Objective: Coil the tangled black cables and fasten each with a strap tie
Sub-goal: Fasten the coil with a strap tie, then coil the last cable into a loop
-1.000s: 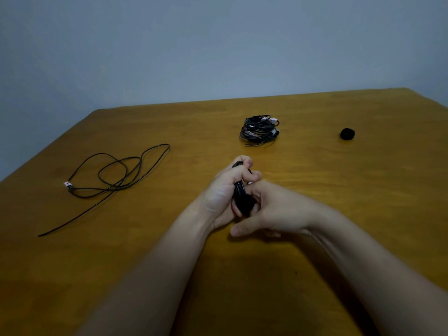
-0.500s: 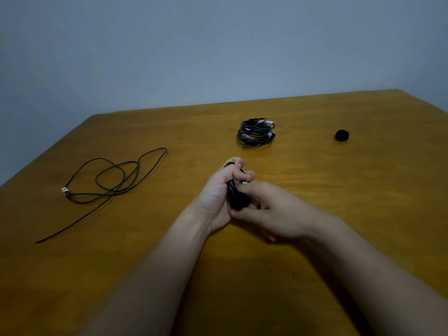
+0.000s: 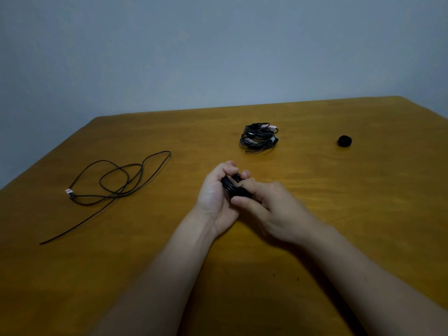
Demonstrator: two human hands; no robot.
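Both hands meet mid-table, forearms coming in from the near edge and converging

Left hand (image 3: 214,198): palm turned right, fingers curled over the top of a small black coil (image 3: 232,186), thumb side towards the camera. It's gripping the coil, which sits upright in the fist

Right hand (image 3: 275,210): back of hand up, thumb stretched left along the coil's near side, index reaching over its right side, so it pinches the same coil. Other fingers tucked under, can't see them. Can't tell if a strap is on the coil, too dark and small

Coil is held just above the table (image 3: 351,202), between the two hands, roughly centre of the scene

Left of the hands, well apart: loose cable (image 3: 141,170) lying in sloppy loops, light-coloured connector (image 3: 69,191) at its left end, one tail running towards the near-left

Far side, just beyond the hands: bundle (image 3: 258,138) of coiled black cables stacked in a heap, light connectors showing

Far right: small black strap roll (image 3: 344,141), alone on the wood

Plain grey wall (image 3: 218,49) behind the far edge
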